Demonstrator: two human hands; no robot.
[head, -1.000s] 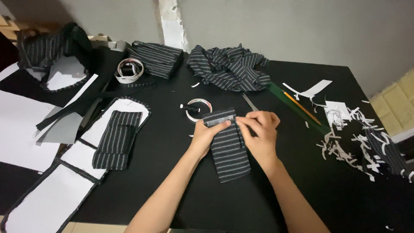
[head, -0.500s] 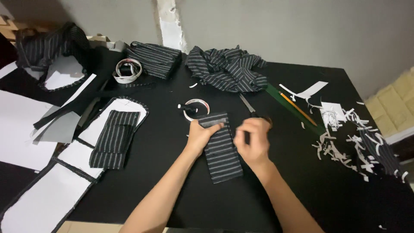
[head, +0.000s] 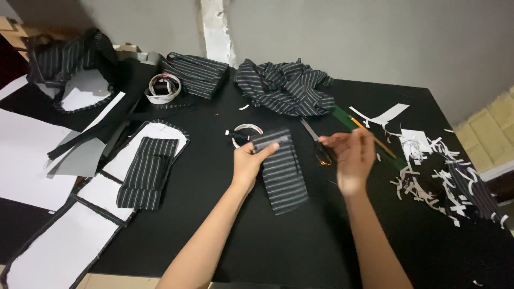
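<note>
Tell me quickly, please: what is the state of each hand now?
Left hand: closed on the top edge of the striped fabric piece, thumb on top.
Right hand: open, blurred, holding nothing, above the scissors.

Both bare forearms are reaching up from the near edge of the counter toward its middle. The left hand (head: 247,163) is lying palm down, thumb stretched out to the right. The right hand (head: 350,155) is hovering raised and blurred, fingers loosely curled, gripping nothing.
</note>
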